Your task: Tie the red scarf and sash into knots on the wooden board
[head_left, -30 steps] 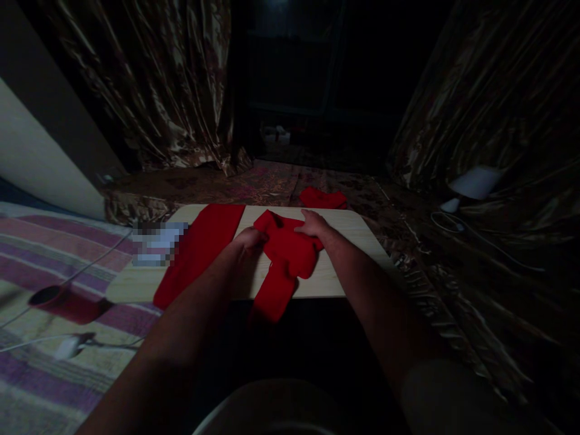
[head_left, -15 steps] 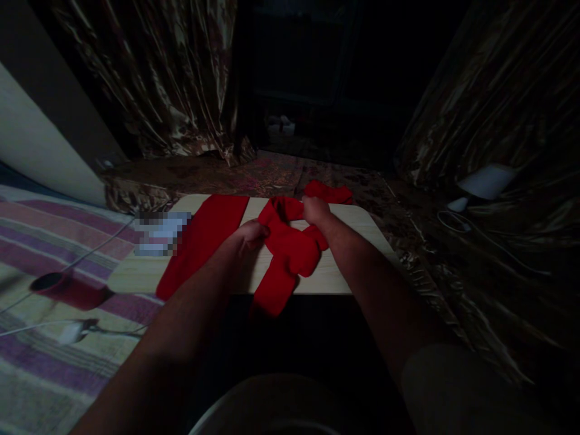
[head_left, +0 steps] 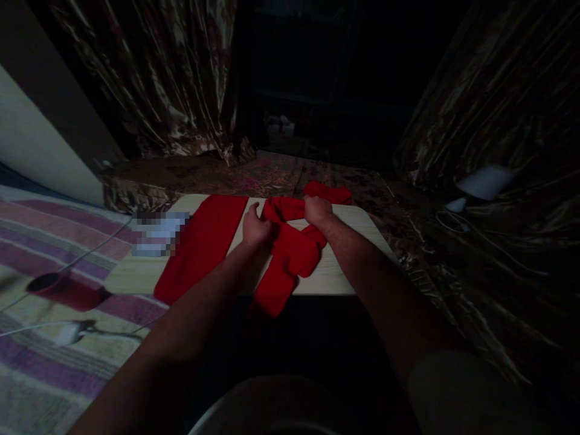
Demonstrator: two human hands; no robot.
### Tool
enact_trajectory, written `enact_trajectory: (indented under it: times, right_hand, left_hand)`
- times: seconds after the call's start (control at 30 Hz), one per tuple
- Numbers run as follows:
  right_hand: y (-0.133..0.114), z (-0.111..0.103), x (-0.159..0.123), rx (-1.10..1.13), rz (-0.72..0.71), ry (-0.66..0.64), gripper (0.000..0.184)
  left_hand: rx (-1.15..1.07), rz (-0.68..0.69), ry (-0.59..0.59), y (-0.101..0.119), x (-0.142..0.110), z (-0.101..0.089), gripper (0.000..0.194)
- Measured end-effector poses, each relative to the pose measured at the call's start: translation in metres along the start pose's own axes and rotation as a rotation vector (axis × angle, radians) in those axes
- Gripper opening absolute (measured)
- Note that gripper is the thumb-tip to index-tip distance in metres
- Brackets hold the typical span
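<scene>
A bunched red cloth [head_left: 290, 254] lies across a small pale wooden board [head_left: 344, 266], its lower end hanging over the near edge. My left hand [head_left: 254, 228] is closed on the cloth's left upper part. My right hand [head_left: 316, 210] pinches the upper right fold of the same cloth. A second red cloth [head_left: 202, 244] lies flat on the board's left side, just left of my left hand. A third small red piece [head_left: 328, 192] rests at the board's far edge, behind my right hand.
Dark shiny patterned drapes [head_left: 163, 90] hang behind and to the right. A striped mat [head_left: 40, 254] lies at left with a dark red cup [head_left: 63, 291], cables and a small white device [head_left: 70, 333]. A white lamp-like object [head_left: 483, 182] sits at right.
My left hand moved up and forward along the cloth's left side. My right hand went from lying flat on the cloth to gripping its upper fold, which now stretches between both hands.
</scene>
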State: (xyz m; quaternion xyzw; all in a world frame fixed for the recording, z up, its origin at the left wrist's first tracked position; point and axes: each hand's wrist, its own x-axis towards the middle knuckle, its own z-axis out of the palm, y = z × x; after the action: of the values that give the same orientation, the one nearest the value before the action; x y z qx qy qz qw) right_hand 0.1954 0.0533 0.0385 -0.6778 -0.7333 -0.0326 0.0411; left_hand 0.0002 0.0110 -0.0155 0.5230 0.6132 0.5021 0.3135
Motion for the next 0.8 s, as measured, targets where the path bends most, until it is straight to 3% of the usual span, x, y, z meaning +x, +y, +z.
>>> enact_trajectory:
  times: [0.07, 0.1, 0.17, 0.23, 0.3, 0.4, 0.47, 0.53, 0.6, 0.63, 0.7, 0.8]
  right_hand:
    - [-0.001, -0.004, -0.005, 0.012, 0.000, 0.052, 0.041]
    - [-0.003, -0.007, -0.009, 0.017, -0.009, 0.095, 0.041]
    - [-0.006, -0.015, -0.022, 0.060, -0.033, 0.193, 0.037]
    - [-0.008, -0.023, -0.040, 0.134, -0.048, 0.179, 0.029]
    - [-0.008, -0.026, -0.059, 0.200, -0.062, 0.021, 0.031]
    - [-0.002, -0.020, -0.086, 0.286, -0.113, -0.199, 0.040]
    - [0.002, -0.012, -0.104, 0.353, -0.134, -0.173, 0.045]
    - [0.001, -0.006, -0.123, 0.384, -0.163, -0.001, 0.047]
    - [-0.005, -0.003, -0.147, 0.365, -0.298, 0.157, 0.042]
    - [-0.010, -0.002, -0.160, 0.349, -0.427, 0.176, 0.040]
    - [-0.021, 0.002, -0.184, 0.291, -0.725, 0.104, 0.047]
    - [-0.037, 0.017, -0.209, 0.147, -0.925, 0.099, 0.060]
  left_hand:
    - [0.159, 0.317, -0.007, 0.006, -0.004, 0.001, 0.060]
    - [0.206, 0.407, -0.061, 0.010, -0.007, 0.000, 0.051]
    - [0.287, 0.462, -0.144, 0.015, -0.013, -0.002, 0.034]
    - [0.373, 0.408, -0.101, 0.019, -0.023, -0.008, 0.022]
    - [0.433, 0.282, -0.081, 0.019, -0.035, -0.017, 0.015]
    - [0.437, 0.103, -0.292, 0.015, -0.059, -0.032, 0.017]
    - [0.427, 0.049, -0.405, 0.012, -0.076, -0.039, 0.023]
    - [0.408, 0.011, -0.432, 0.009, -0.089, -0.044, 0.030]
    - [0.370, -0.019, -0.438, 0.006, -0.097, -0.046, 0.029]
    - [0.343, -0.024, -0.449, 0.004, -0.098, -0.046, 0.025]
    - [0.272, 0.003, -0.457, -0.001, -0.095, -0.044, 0.019]
    - [0.181, 0.208, -0.358, -0.010, -0.081, -0.040, 0.027]
